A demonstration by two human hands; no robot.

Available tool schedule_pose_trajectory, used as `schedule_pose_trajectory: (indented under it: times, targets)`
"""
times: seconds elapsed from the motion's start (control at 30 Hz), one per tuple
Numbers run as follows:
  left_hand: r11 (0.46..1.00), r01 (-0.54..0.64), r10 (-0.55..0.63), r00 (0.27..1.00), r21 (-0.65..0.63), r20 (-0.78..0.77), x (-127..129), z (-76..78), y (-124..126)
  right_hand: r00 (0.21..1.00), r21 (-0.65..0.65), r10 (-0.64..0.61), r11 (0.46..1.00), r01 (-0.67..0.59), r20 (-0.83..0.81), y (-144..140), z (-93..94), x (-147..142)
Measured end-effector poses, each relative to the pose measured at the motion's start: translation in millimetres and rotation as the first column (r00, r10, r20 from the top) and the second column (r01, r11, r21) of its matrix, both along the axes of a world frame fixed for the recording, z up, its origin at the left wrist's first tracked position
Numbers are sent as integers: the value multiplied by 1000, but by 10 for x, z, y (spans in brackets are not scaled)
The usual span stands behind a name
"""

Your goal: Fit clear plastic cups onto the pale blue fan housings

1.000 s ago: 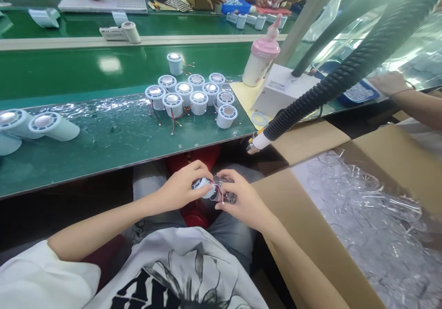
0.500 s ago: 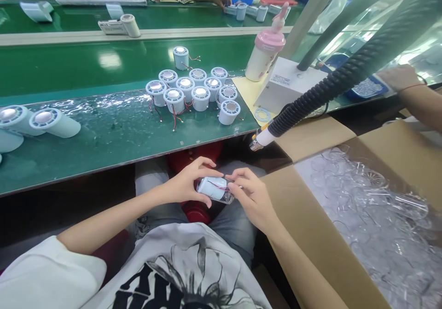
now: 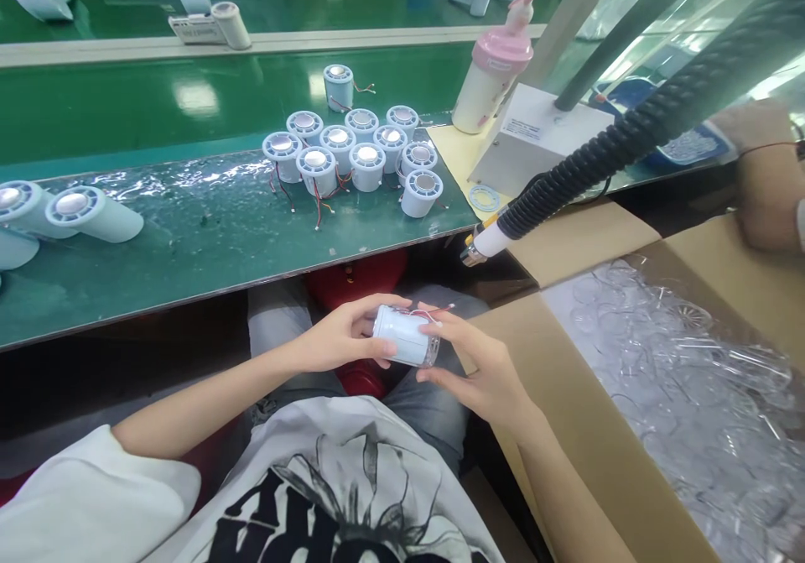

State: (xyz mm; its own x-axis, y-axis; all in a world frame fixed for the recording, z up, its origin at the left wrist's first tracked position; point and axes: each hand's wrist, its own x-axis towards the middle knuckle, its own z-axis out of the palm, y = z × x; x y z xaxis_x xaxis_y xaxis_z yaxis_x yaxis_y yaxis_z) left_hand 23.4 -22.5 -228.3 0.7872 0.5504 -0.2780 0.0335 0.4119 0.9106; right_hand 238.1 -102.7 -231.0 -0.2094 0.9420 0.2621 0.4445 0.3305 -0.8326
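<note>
Over my lap, below the table edge, both hands hold one small white cylinder part lying on its side, with a clear cap at its right end and red wires trailing from it. My left hand grips its left end. My right hand pinches the clear end with fingertips. On the green table above stands a cluster of several similar white cylinders with shiny tops and red-black wires.
A cardboard box of clear plastic parts sits at my right. A black corrugated hose ends in a nozzle by the table edge. A pink-lidded bottle, a white box, and larger white housings are nearby. Another person's arm is far right.
The cylinder has been turned onto its side and lifted slightly; my right hand shifted to pinch the clear end. The view tilted down a little.
</note>
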Motion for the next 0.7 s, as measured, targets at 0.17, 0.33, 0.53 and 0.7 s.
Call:
schedule_pose_trajectory:
  times: [0.17,0.33,0.53,0.7]
  targets:
    - [987,70,-65,997,142,-44,-33,83,8,1000,-63,9,998,-10,-13,-20,2,32]
    - [963,102,-102,995,248,-13,-58,178,15,991,-192,0,981,-26,-134,-22,26,21]
    - [981,79,-80,997,175,-2,-81,176,9,962,-216,4,974,-66,-274,-17,5,-13]
    - [997,-78,75,994,28,84,222,-102,236,871,-189,-238,967,172,-430,37,-335,-50]
